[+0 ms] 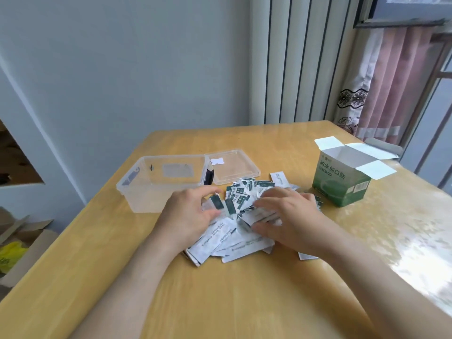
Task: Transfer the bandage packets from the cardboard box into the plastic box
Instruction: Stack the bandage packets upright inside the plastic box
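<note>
A heap of white-and-green bandage packets [234, 231] lies spread on the wooden table [220, 302] in front of me. My left hand [188, 214] sits at the heap's left edge and pinches a few packets between thumb and fingers. My right hand [286, 216] lies over the heap's right side, fingers curled round a bunch of packets. The clear plastic box [156, 189] stands open just left of the heap, with no packets visible inside. The green cardboard box [342, 182] stands at the right, flaps open.
The plastic box's clear lid [234, 167] lies flat behind the heap, hinged to the box. A wall and a radiator stand behind the table. Left of the table, on the floor, sit cardboard boxes [22, 243]. A curtain hangs at the far right.
</note>
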### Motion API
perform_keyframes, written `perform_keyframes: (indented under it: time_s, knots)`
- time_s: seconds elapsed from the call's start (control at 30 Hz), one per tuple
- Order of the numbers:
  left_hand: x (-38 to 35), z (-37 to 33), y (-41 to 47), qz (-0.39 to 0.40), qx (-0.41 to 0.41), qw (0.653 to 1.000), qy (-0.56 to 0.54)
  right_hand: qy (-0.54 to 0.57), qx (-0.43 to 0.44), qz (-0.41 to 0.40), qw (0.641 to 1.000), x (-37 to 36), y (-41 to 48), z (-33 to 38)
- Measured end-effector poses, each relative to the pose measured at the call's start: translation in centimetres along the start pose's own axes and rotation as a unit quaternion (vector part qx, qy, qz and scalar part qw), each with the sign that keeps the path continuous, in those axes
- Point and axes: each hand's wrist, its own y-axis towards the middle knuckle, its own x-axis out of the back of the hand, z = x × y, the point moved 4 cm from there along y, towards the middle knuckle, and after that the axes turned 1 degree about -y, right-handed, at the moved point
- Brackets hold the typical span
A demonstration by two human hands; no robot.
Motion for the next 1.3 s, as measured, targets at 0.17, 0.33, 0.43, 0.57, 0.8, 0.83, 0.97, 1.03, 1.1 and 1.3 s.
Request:
perform_keyframes:
  time_s: [0.17, 0.33, 0.43, 0.57, 0.8, 0.83, 0.97, 1.03, 1.1, 1.3]
  knots:
    - [0.9, -1.9, -0.6, -0.052, 0.044, 0.929, -0.363, 0.35, -0.022, -0.087, 0.932, 2.1, -0.8, 1.3]
    - [-1.5, -4.4, -1.7, -0.003, 0.072, 0.816, -0.573, 0.675, -0.056, 0.078, 0.731, 0.8, -1.5, 4.7]
    - [-2.8, -4.9, -2.0, 0.004, 0.074, 0.817, -0.573, 0.706, -0.073, 0.07, 0.701, 0.5, -1.6, 4.9]
    - [-2.9, -4.4, -1.9, 0.03, 0.078, 0.833, -0.547, 0.741, -0.09, 0.12, 0.654, 0.5, -1.9, 5.2]
    - [-2.6, -4.7, -2.0, 0.127, 0.079, 0.77, -0.62, 0.758, -0.044, 0.251, 0.6, 0.3, -2.8, 6.8]
    - [-2.5, -4.5, -2.0, 0.107, 0.071, 0.787, -0.603, 0.761, -0.043, 0.25, 0.597, 0.2, -2.7, 6.8]
    - [-2.1, -3.9, -1.5, 0.018, 0.043, 0.841, -0.539, 0.77, -0.057, 0.203, 0.602, -0.6, -2.1, 6.3]
    - [-1.8, -4.0, -1.5, 0.03, 0.028, 0.826, -0.562, 0.78, -0.059, 0.184, 0.595, -0.7, -1.8, 5.9]
    - [-1.3, -4.4, -1.5, 0.085, 0.006, 0.789, -0.609, 0.804, -0.054, 0.18, 0.564, -0.3, -1.7, 5.6]
    - [-0.3, -4.5, -1.5, 0.109, -0.025, 0.798, -0.592, 0.81, -0.086, 0.202, 0.543, -0.1, -1.8, 5.5]
